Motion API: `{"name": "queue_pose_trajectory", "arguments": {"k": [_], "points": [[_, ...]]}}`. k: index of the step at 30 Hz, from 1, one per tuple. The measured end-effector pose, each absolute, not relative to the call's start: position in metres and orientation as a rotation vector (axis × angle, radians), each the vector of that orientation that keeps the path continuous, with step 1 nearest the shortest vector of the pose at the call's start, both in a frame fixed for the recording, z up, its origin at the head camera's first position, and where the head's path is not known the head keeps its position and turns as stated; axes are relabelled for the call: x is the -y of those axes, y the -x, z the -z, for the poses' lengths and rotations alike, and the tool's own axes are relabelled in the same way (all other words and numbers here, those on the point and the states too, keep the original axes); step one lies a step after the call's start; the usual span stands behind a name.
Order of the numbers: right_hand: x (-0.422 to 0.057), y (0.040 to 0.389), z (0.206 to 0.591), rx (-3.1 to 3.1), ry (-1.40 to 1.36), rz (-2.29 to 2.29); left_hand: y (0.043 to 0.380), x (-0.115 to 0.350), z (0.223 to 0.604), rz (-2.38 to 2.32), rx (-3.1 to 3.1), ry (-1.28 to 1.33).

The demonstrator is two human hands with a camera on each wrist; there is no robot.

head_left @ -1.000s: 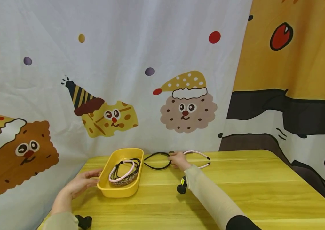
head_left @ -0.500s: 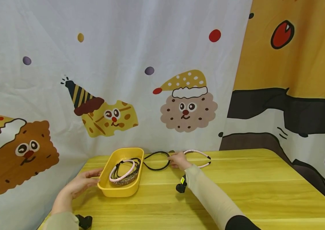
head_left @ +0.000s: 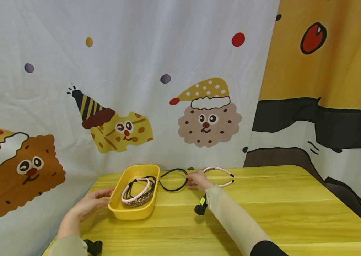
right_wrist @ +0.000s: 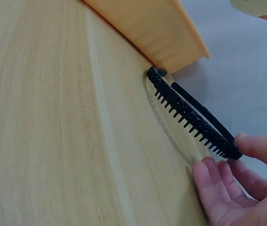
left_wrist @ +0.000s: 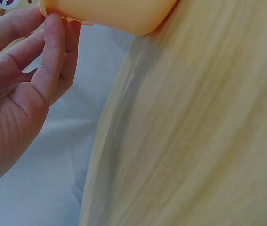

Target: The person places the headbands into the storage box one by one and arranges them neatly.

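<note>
On the table's left part stands a yellow plastic bin (head_left: 135,212) holding a pink headband (head_left: 135,197) and several dark ones. My left hand (head_left: 86,206) touches the bin's left rim with nearly straight fingers; in the left wrist view its fingertips (left_wrist: 54,23) meet that rim. My right hand (head_left: 198,180) pinches the rounded middle of a black toothed headband (head_left: 173,191) between thumb and fingers. In the right wrist view, the black headband (right_wrist: 190,115) points its ends toward the bin's (right_wrist: 147,33) corner.
A second pink headband (head_left: 220,168) lies right of my right hand, its ends pointing right. Behind that hand a small brown thing (head_left: 190,168) peeks out, mostly hidden. The wooden table (head_left: 263,206) ends at a printed cloth (head_left: 167,113) behind.
My right hand has shifted slightly left, and the black headband's rounded end has turned a little toward me. The left hand and the bin stay in place.
</note>
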State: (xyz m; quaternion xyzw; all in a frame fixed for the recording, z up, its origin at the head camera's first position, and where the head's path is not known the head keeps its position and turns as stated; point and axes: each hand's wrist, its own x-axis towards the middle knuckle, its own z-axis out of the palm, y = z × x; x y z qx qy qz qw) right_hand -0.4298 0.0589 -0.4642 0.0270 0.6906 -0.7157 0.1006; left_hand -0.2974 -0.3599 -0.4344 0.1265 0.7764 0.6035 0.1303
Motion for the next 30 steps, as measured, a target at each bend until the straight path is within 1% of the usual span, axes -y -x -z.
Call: {"name": "queue_pose_trajectory", "arguments": {"k": [6, 18, 30], "points": [[-0.06, 0.428, 0.468, -1.977, -0.103, 2.146, 0.297, 0.359, 0.435, -1.745, -2.262, -0.352], [-0.064, 0.422, 0.458, -1.801, -0.092, 2.24, 0.297, 0.361, 0.433, -1.746, -2.273, -0.35], [-0.074, 0.416, 0.456, -1.735, -0.155, 2.34, 0.299, 0.361, 0.435, -1.737, -2.287, -0.336]]}}
